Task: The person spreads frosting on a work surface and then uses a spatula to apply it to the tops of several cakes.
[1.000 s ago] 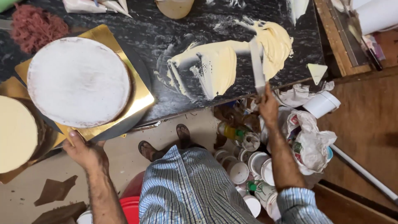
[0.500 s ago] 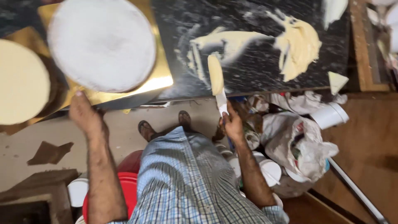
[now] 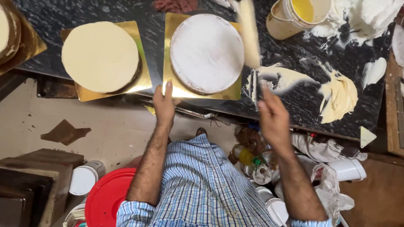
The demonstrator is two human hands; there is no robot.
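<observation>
A round cake with a white top [image 3: 207, 52] sits on a gold square board [image 3: 172, 86] at the front edge of a black marble counter [image 3: 303, 54]. My left hand [image 3: 164, 105] rests its fingertips on the board's near edge. My right hand [image 3: 272, 115] grips a long palette knife [image 3: 249, 35] whose blade, loaded with pale cream, is raised and blurred beside the cake's right side. Smears and mounds of cream [image 3: 338, 98] lie on the counter to the right.
A second round cake with a cream top [image 3: 100, 56] sits on its own gold board to the left; part of a third [image 3: 8, 29] shows at the far left. A cream bucket [image 3: 294, 17] stands at the back. Tubs, bags and a red lid [image 3: 107, 195] clutter the floor.
My right hand has lifted the palette knife from the cream smear up beside the white cake. My left hand has stayed on the gold board while the view shifted.
</observation>
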